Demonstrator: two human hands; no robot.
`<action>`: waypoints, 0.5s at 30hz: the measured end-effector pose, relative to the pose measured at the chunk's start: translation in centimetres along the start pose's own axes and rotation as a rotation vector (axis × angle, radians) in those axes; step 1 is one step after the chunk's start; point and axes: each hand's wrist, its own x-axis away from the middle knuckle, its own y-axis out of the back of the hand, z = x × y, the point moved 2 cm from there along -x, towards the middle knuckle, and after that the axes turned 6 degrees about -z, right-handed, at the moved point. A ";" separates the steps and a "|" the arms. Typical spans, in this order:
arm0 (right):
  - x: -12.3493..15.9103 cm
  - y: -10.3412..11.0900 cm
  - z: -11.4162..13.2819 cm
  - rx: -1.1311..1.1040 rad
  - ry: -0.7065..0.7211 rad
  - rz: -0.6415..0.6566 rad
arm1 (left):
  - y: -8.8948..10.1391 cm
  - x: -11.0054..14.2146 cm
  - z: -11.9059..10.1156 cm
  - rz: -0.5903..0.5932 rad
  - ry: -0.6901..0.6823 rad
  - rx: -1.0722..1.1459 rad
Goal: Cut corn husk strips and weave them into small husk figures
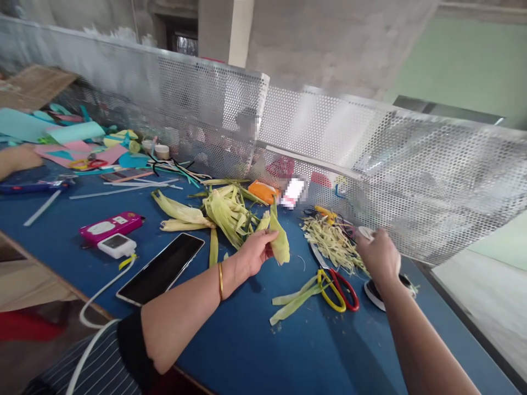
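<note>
Corn husk (280, 244): pale yellow-green, broad, tapering upward; left hand (256, 252), fingers (269, 236) pinching it; right hand (381, 257), cannot tell grip.

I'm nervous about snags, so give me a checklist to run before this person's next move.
1. Pale green, papery corn husk secured: ok, pinched in the left hand.
2. Right hand free: cannot tell; something white shows at its fingers.
3. Metal scissors with red and yellow handles apart from both hands: ok, lying on the blue tabletop.
4. Two long, flat green husk strips apart from the scissors: not ok, one reaches the handles.
5. Thin white cable away from the dark striped clothing: not ok, it runs across it.
</note>
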 end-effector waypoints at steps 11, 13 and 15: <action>12.7 -4.0 6.0 -0.767 -0.324 0.715 | -0.7 1.2 0.7 0.135 -0.121 -0.169; 12.8 -3.9 5.5 -0.812 -0.436 0.656 | -0.7 1.3 0.4 0.124 -0.049 -0.057; 12.3 -3.6 4.5 -0.823 -0.481 0.618 | -0.7 1.1 0.0 0.100 0.003 0.051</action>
